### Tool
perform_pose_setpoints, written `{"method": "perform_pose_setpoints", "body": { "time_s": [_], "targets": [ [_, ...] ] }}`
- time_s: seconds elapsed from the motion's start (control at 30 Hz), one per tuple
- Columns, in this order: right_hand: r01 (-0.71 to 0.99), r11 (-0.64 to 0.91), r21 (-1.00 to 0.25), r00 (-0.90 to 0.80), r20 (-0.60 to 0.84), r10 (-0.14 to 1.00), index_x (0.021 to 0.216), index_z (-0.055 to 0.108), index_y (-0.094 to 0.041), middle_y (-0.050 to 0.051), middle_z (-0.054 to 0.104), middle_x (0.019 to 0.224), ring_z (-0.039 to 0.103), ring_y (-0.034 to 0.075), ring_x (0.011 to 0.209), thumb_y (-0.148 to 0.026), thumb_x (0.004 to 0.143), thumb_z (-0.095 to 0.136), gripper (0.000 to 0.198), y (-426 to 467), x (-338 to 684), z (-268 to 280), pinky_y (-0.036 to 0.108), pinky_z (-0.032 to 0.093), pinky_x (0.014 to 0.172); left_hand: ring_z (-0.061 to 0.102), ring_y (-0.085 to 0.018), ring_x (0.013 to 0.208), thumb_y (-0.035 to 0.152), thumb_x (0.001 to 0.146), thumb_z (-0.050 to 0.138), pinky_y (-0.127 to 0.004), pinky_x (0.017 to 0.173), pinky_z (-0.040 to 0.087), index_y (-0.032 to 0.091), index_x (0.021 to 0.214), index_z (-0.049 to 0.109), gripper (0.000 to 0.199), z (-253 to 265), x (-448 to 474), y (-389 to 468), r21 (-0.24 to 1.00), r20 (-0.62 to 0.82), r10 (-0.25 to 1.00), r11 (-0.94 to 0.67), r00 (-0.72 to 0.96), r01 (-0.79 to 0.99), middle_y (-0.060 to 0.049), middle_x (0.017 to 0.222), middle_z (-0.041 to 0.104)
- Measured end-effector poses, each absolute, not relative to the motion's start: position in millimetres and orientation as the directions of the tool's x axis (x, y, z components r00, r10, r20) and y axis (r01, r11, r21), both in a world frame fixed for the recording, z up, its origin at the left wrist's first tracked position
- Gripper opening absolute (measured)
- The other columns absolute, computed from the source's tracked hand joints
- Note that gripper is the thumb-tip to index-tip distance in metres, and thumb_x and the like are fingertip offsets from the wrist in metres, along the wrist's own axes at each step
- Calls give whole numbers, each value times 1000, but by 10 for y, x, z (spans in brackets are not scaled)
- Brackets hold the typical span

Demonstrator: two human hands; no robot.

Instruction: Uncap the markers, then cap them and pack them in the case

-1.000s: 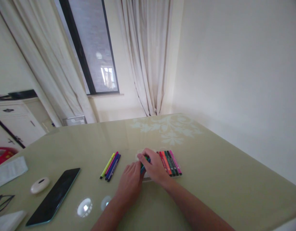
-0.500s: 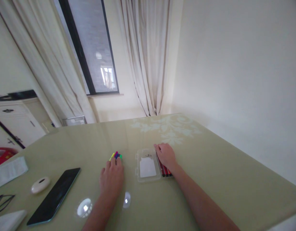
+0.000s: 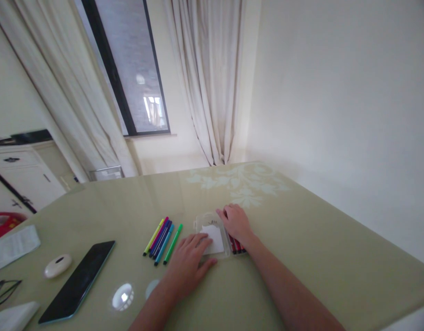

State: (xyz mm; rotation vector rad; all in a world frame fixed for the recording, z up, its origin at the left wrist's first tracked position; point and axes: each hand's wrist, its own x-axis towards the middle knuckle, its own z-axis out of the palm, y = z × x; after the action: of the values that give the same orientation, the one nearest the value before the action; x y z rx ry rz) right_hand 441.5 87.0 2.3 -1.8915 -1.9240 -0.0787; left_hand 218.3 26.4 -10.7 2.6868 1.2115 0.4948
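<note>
A clear plastic pen case (image 3: pixel 226 250) lies opened out on the table, with a white paper (image 3: pixel 216 242) showing in its left half. In its right half are several red and dark felt-tip pens (image 3: pixel 237 247), partly covered by my right hand (image 3: pixel 237 224). That hand grips the case around its far middle, fingers curled; the fingertips are partly hidden. My left hand (image 3: pixel 189 262) rests with fingers spread on the left half's near part, thumb apart. Just left of it lie several loose felt-tip pens (image 3: pixel 160 241), yellow, magenta, blue and light blue, with a green pen (image 3: pixel 173 243) slightly apart.
A black-screened tablet or phone (image 3: pixel 79 280) lies at the left, beside a small white oval object (image 3: pixel 58 265). Farther left are a pale folded cloth or packet (image 3: pixel 15 246), thin dark-framed glasses (image 3: pixel 5 292) and a white object (image 3: pixel 15 316). A wall (image 3: pixel 343 138) borders the table's right side.
My left hand has let go of the loose pens and moved right onto the case. The pens now lie uncovered on the table. My right hand has barely shifted.
</note>
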Motion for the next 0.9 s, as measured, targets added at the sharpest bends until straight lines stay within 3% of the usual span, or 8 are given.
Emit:
{"method": "perform_pose_setpoints", "body": {
  "time_s": [0.23, 0.4, 0.47, 0.6, 0.8, 0.9],
  "targets": [
    [915, 139, -379, 35, 418, 908, 74, 60, -20, 6, 67, 82, 59, 20, 84, -42, 104, 54, 38, 919, 4440, -45, 30, 37, 76, 56, -30, 131, 47, 97, 63, -49, 111, 44, 30, 135, 62, 42, -93, 2182, 270, 289, 247, 758, -653, 604, 700, -7, 145, 62],
    [755, 137, -642, 217, 441, 871, 69, 50, -21, -2, 54, 67, 48, 15, 63, -47, 103, 48, 43, 943, 4464, -75, 28, 31, 63, 55, -30, 132, 49, 98, 61, -51, 112, 43, 28, 134, 63, 41, -90, 2192, 278, 312, 226, 776, -631, 589, 711, -8, 144, 62],
    [692, 162, -703, 207, 408, 889, 64, 45, -22, -4, 47, 59, 43, 14, 59, -53, 103, 45, 50, 924, 4455, -51, 28, 27, 60, 55, -30, 132, 49, 99, 60, -51, 111, 44, 28, 135, 63, 42, -82, 2193, 284, 319, 224, 780, -625, 584, 712, -8, 144, 62],
    [594, 287, -751, 130, 442, 888, 60, 40, -22, -6, 36, 56, 37, 13, 57, -59, 100, 48, 55, 860, 4442, 83, 28, 24, 58, 56, -30, 132, 48, 98, 61, -50, 111, 44, 29, 134, 64, 41, -103, 2182, 301, 322, 241, 772, -635, 588, 702, -7, 143, 63],
    [430, 317, -845, 407, 495, 768, 63, 37, -24, -6, 36, 58, 36, 13, 57, -63, 102, 38, 56, 730, 4372, 277, 28, 26, 56, 56, -30, 130, 53, 100, 57, -49, 112, 42, 24, 146, 53, 55, -154, 2179, 300, 307, 312, 751, -659, 582, 686, -10, 142, 63],
    [436, 328, -838, 274, 470, 839, 64, 42, -23, -5, 43, 57, 42, 14, 57, -61, 104, 36, 55, 594, 4135, 268, 28, 30, 56, 53, -30, 133, 50, 102, 52, -51, 114, 39, 22, 153, 43, 59, -149, 2197, 292, 282, 410, 731, -670, 546, 686, -12, 144, 62]
  ]
}}
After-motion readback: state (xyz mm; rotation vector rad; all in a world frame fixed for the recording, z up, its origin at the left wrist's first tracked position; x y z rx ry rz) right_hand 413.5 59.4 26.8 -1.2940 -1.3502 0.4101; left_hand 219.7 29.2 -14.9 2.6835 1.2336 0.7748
